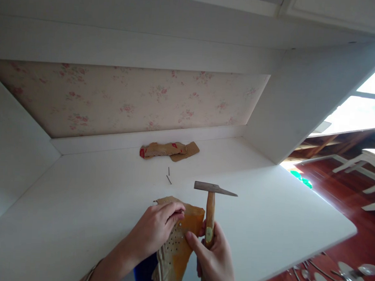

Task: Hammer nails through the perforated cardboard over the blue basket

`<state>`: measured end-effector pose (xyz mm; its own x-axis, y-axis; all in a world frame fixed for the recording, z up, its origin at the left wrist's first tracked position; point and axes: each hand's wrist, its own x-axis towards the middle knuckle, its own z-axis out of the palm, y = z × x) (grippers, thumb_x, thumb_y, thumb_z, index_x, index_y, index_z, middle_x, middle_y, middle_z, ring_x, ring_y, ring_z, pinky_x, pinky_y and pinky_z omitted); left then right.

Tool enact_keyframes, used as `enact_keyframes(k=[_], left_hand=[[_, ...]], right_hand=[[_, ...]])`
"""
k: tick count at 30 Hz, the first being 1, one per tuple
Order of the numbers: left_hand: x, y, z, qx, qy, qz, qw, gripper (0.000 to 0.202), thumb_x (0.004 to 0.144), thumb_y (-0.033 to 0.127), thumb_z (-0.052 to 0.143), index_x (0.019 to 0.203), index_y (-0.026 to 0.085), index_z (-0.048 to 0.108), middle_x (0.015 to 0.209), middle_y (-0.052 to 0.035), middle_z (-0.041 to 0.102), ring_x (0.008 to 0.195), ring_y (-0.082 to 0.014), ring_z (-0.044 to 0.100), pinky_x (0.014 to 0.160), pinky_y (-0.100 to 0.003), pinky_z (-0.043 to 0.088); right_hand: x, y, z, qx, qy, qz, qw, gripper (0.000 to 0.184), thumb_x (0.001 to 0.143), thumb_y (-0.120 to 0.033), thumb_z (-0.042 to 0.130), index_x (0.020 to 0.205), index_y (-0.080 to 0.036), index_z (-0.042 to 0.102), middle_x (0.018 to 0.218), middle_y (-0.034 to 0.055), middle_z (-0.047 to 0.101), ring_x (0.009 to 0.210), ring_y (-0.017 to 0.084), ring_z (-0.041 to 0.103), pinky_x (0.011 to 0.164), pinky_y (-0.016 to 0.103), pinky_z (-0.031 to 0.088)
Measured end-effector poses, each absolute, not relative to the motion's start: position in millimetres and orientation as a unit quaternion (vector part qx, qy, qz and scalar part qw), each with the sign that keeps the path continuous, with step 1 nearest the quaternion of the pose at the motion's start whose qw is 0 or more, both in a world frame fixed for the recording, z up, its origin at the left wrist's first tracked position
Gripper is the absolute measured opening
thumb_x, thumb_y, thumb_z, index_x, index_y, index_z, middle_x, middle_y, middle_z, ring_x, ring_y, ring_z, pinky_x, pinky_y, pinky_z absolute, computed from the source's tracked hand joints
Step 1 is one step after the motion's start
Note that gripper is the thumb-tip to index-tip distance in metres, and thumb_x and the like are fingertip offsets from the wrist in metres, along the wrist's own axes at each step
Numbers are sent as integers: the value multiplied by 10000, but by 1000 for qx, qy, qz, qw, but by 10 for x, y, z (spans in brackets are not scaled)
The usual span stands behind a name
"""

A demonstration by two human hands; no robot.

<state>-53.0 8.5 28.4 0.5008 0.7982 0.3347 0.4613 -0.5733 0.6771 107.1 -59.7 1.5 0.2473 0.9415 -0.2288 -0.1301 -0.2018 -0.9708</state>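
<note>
A piece of torn cardboard (187, 237), brown with an orange area and many small punched holes, is held up at the bottom centre. My left hand (158, 225) is closed in a pinch over its upper part; whatever is between the fingertips is too small to make out. Wrapped around the wooden handle of a hammer (211, 209), my right hand (214, 255) also presses its thumb on the cardboard's right edge. The hammer stands upright, head at the top. Partly hidden below the cardboard is a dark blue object (146, 270).
Two nails (169, 175) lie on the white desktop (109, 195) ahead of my hands. Behind them are torn cardboard strips (164, 150) near the back wall. A white side panel (290, 91) rises at the right, and a glass-and-metal lamp fixture (340, 280) lies on the red floor.
</note>
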Motion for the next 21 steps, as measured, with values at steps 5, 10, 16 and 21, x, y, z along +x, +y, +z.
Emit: enact_keyframes(k=[5,10,16,21], left_hand=[[-525,92,275,812,383,345,272,181,933,157,592,1082,255,621,1000,21,733,849,-116,716,814,-192,558],[-530,97,286,816,378,351,260,110,934,162,579,999,224,642,963,-12,726,849,-140,706,811,-219,560],[-535,88,287,827,376,337,249,124,933,112,551,939,211,627,870,-10,700,797,-141,678,768,-229,543],[-524,89,316,828,386,327,243,108,926,118,565,884,212,596,823,7,669,761,-136,650,729,-219,517]], right_hand=[[1074,-599,26,-590,-352,506,521,441,753,-515,722,804,-247,376,436,-172,404,262,8,317,266,101,248],[1073,-601,34,-595,-350,501,521,440,749,-512,724,799,-247,377,430,-169,407,258,14,327,267,105,254],[1070,-593,57,-592,-349,503,525,434,751,-519,719,825,-245,391,454,-175,397,263,16,326,265,105,264],[1076,-591,37,-592,-354,504,521,430,756,-517,716,825,-243,392,460,-172,405,263,12,317,265,109,254]])
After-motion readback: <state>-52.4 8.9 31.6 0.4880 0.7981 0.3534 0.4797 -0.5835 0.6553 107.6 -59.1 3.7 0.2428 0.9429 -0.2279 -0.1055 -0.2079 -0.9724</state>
